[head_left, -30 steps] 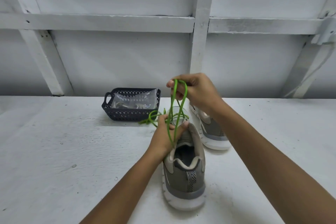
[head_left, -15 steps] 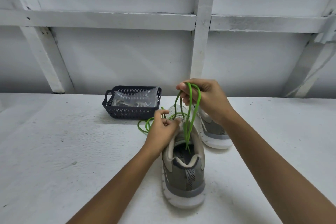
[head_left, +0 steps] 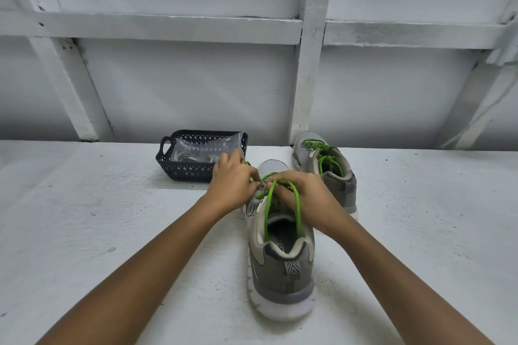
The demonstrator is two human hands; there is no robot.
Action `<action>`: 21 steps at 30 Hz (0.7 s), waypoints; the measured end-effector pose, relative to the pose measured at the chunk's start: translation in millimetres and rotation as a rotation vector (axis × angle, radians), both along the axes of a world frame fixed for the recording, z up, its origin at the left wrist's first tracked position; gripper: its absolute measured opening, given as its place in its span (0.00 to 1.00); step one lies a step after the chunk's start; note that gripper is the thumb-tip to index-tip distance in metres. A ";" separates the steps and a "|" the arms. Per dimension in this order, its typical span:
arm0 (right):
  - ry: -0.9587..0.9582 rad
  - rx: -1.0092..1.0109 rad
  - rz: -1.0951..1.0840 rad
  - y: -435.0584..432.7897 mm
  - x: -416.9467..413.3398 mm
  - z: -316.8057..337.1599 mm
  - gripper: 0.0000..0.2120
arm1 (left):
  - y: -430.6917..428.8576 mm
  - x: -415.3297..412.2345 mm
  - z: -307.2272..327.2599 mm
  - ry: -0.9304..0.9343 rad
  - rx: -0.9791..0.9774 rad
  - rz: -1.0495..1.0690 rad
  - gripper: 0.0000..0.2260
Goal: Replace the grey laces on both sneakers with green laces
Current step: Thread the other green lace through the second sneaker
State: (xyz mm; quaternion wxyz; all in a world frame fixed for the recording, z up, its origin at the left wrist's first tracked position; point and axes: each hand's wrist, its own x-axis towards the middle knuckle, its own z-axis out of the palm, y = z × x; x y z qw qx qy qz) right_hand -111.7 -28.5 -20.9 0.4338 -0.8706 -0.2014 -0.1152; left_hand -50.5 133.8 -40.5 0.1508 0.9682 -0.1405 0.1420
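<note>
White painted tabletop (head_left: 84,232) fills the lower part of what we see, with a white wall (head_left: 182,92) crossed by white beams behind it. At the left, near the wall, sits a dark basket (head_left: 185,169) with a patterned side. A clear plastic bag (head_left: 196,148) lies in it, and we cannot make out what the bag holds.

Our left hand (head_left: 232,187) is just in front of the basket and covers its right corner. Its fingers are curled and pinch the green lace (head_left: 297,210) at the left side of the near sneaker (head_left: 280,269). This grey sneaker stands on the table, heel toward us. A pale curved mark shows on its side. A few letters are printed on the insole, but the collar cuts them off and we cannot read a word.

Our right hand (head_left: 305,196) rests over the tongue and pinches a loop of the same lace, which hangs down into the shoe opening. The two hands touch and hide the eyelets.

Behind and to the right stands the far sneaker (head_left: 340,180), threaded with the other lace (head_left: 322,148), also green. A small white tab on its tongue is too small to read.
</note>
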 end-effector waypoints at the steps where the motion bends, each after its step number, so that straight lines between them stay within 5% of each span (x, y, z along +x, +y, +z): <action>1: -0.019 0.001 -0.009 0.9 -0.6 -1.6 0.06 | -0.1 1.1 -0.6 -0.008 -0.027 0.002 0.09; 8: -0.071 0.002 -0.027 3.3 -2.5 -5.7 0.06 | -6.4 13.2 11.6 -0.023 -0.266 0.054 0.05; 14: -0.040 0.001 -0.027 4.0 -2.9 -4.0 0.06 | -9.4 24.3 58.8 0.281 -0.589 -0.127 0.08; 17: -0.031 0.013 -0.025 3.5 -3.8 -4.1 0.06 | 4.5 30.2 81.4 0.483 -0.460 -0.302 0.04; 21: -0.027 0.024 -0.029 2.9 -3.5 -5.6 0.07 | 19.5 49.6 101.6 0.210 -0.045 -0.195 0.08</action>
